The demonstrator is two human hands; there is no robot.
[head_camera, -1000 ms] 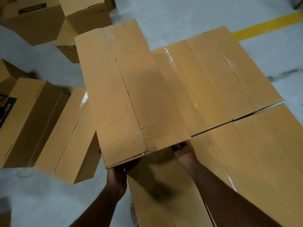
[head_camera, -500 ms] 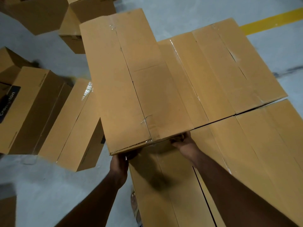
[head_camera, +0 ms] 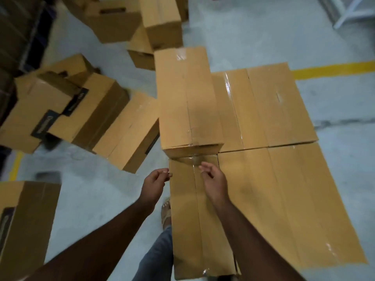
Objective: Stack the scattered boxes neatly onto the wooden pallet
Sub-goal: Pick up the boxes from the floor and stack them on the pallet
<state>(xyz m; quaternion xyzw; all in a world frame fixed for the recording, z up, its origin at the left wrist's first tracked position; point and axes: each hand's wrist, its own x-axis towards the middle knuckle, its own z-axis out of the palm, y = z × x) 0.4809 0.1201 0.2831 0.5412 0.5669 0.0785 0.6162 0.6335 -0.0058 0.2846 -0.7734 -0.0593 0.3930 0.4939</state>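
A long taped cardboard box (head_camera: 186, 98) sits at the far left of the stack, its top a little higher than its neighbours. Beside it lie flat rows of stacked boxes (head_camera: 263, 110), and a near box (head_camera: 194, 216) lies just in front of me. The pallet under them is hidden. My left hand (head_camera: 155, 184) hovers at the near box's left edge, fingers loosely curled, holding nothing. My right hand (head_camera: 213, 179) hovers above the near box's far end, fingers relaxed and empty. Both hands are a short way back from the long box.
Scattered boxes (head_camera: 85, 118) lie tumbled on the grey floor to the left, with more boxes behind (head_camera: 158, 23). Another box (head_camera: 22, 228) stands at the near left. A yellow floor line (head_camera: 332, 68) runs at the right. My sandalled foot (head_camera: 166, 211) is by the stack.
Both hands gripped the long box's near end before; it now sits set down on the stack, and both hands have let go and pulled back toward me.
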